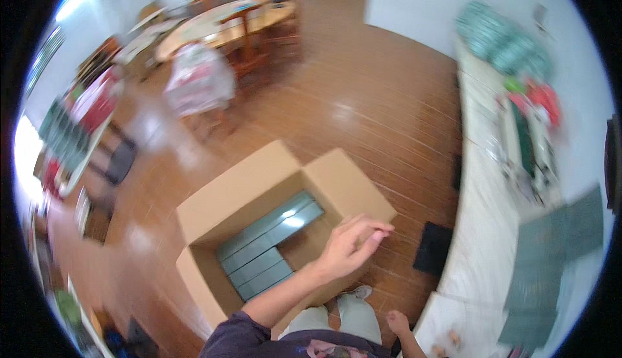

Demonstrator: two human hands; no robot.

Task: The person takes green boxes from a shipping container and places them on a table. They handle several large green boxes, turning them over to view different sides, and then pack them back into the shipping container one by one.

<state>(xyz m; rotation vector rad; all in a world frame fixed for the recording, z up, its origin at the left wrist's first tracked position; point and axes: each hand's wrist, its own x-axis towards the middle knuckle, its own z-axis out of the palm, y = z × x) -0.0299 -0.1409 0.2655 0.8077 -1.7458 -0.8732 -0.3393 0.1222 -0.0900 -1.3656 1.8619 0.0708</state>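
A large brown cardboard box (240, 189) stands on the floor in front of me with its flaps spread outward. Several pale blue-green small boxes (269, 228) lie in rows inside it, and part of its bottom shows bare on the right. Across the carton reaches my left arm, so that my left hand (350, 248) hovers by the right flap (346, 183). Its fingers are stretched out and loosely bent, with nothing seen in them. Low at my side, close to the white table, my right hand (398, 322) has its fingers curled; nothing shows in it.
Along the right runs a long white-covered table (483, 215) bearing teal sheets (538, 274), a teal wrapped bundle (502, 37) and a red bag (543, 102). A black mat-like piece (433, 248) lies beside it. Farther back stand a round table (194, 31) and wooden chairs (246, 47).
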